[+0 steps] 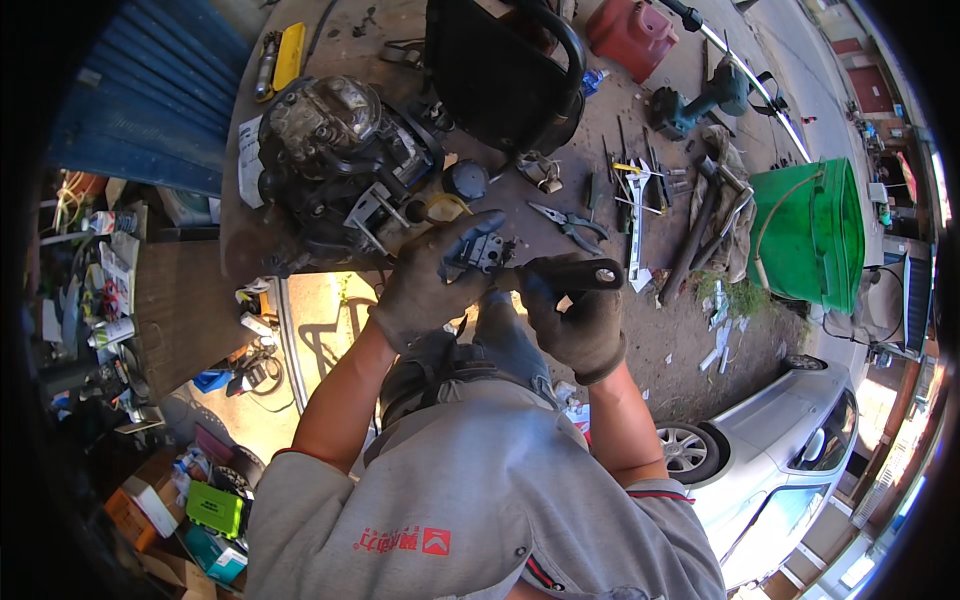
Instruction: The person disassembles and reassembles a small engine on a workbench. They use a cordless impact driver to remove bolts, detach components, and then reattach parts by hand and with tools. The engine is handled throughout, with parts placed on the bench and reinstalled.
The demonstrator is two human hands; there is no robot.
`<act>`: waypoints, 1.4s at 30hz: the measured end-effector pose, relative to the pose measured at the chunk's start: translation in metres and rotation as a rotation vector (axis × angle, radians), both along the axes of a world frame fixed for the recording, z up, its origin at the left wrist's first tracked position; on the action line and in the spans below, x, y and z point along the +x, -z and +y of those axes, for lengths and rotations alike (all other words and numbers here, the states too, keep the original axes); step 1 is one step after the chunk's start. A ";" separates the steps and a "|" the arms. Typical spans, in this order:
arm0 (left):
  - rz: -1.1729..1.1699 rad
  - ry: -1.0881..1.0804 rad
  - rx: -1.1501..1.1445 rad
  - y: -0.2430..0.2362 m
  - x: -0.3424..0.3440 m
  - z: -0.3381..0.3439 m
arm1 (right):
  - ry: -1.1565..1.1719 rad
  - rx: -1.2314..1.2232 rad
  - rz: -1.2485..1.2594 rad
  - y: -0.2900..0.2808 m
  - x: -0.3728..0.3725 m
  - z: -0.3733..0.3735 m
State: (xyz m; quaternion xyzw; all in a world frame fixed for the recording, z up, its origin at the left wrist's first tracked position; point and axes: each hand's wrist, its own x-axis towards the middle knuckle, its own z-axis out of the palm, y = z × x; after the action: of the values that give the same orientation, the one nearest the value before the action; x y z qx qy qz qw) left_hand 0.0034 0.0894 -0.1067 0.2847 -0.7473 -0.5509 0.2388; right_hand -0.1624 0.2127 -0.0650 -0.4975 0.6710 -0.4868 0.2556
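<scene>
Both my hands wear dark gloves and meet in front of my waist, at the near edge of the workbench. My left hand (pixel 437 282) is closed around a small grey metal part with holes (pixel 487 251). My right hand (pixel 577 325) grips a black-handled tool (pixel 580 274) with a hole in the handle's end. The tool's other end points left at the metal part; whether it touches, I cannot tell. Just beyond my hands lie pliers (pixel 568 226) with grey-blue handles. A greasy engine (pixel 335 150) stands to the left, beside a round dark cap (pixel 465 180).
On the workbench (pixel 560 110) are a black curved housing (pixel 490 75), a red fuel can (pixel 632 38), a cordless drill (pixel 700 100) and several hand tools. A green bucket (pixel 812 235) stands at right. A silver car (pixel 770 465) is parked lower right; clutter fills the left side.
</scene>
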 end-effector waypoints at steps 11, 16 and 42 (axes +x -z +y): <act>0.029 -0.020 -0.019 0.003 -0.002 0.001 | -0.026 0.085 -0.035 -0.015 -0.003 -0.004; 0.015 -0.008 0.068 -0.003 -0.003 0.001 | 0.024 0.030 -0.026 -0.012 -0.001 -0.003; 0.018 -0.022 -0.072 -0.019 0.033 0.015 | -0.394 0.003 -0.787 0.043 0.025 -0.011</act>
State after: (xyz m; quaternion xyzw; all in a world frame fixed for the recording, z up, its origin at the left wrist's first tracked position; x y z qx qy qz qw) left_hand 0.0360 0.1040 -0.0878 0.2789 -0.7613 -0.5236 0.2617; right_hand -0.1379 0.2016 -0.1081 -0.3921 0.4156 -0.5801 0.5806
